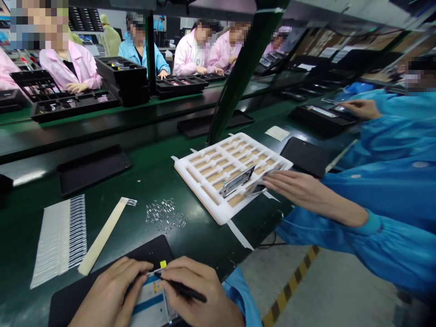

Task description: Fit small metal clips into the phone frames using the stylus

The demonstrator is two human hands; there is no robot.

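The person's left hand (109, 293) is gripping a flat white device (150, 305) with a blue stripe, fingers curled closed around its side. The right hand (200, 290) is pinching a thin black pen-like tool (185, 290) between fingers and thumb, its tip pointing at the device's top end, close to a small yellow tag (163, 264). The hands are just beside each other, and the fingers are hiding part of the device. What the tip is touching is too small to tell.

The device is sitting over a black mat (150, 250) at the near edge of the green bench (207, 238). Left of the mat, a sheet of white strips (59, 240) and a pale strip (102, 236) are lying on the bench, and tiny shiny metal bits (165, 215) are scattered between them and a white foam tray (197, 193). A metal frame (237, 181) is lying on the tray.

A co-worker in a blue smock (384, 150) is sitting at the right, one hand (299, 186) reaching over the tray's corner, the other hand (357, 109) resting on a black tray (320, 116). Across the bench, people in pink and blue smocks (73, 68) are sitting behind more black trays.
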